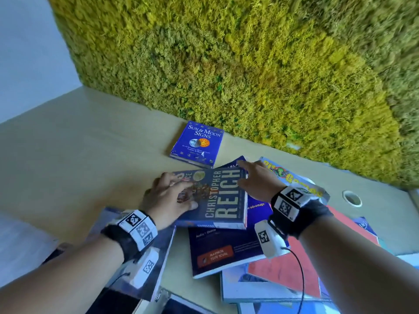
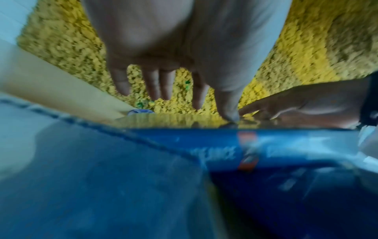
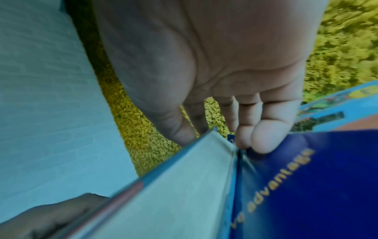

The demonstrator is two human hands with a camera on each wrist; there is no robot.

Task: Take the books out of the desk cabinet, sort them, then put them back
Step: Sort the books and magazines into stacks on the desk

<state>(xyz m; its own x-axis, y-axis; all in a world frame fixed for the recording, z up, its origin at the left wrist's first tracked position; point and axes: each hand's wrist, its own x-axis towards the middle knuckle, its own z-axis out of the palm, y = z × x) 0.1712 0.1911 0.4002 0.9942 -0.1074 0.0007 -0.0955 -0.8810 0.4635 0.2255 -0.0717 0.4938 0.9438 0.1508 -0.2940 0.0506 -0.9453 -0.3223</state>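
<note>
A blue hardback marked Christopher Reich [image 1: 226, 200] lies on top of a loose pile of books on the desk [image 1: 79, 143]. My left hand [image 1: 174, 196] lies on the left part of its cover, fingers spread and straight [image 2: 157, 84], thumb pressing the cover. My right hand [image 1: 247, 175] pinches the book's far right corner, thumb on the cover, fingers [image 3: 263, 137] curled against the page block [image 3: 174, 194]. Under it lies a dark blue paperback [image 1: 226, 250] with "advantage" in yellow [image 3: 282, 181]. A blue book titled Sun & Moon Signs [image 1: 197, 143] lies apart, nearer the wall.
A yellow-green moss wall [image 1: 249, 64] backs the desk. A colourful games book [image 1: 292, 177] and a red book [image 1: 288, 268] lie on the right, a grey-blue book [image 1: 158, 245] under my left wrist. A round cable hole [image 1: 352, 198] sits at the far right.
</note>
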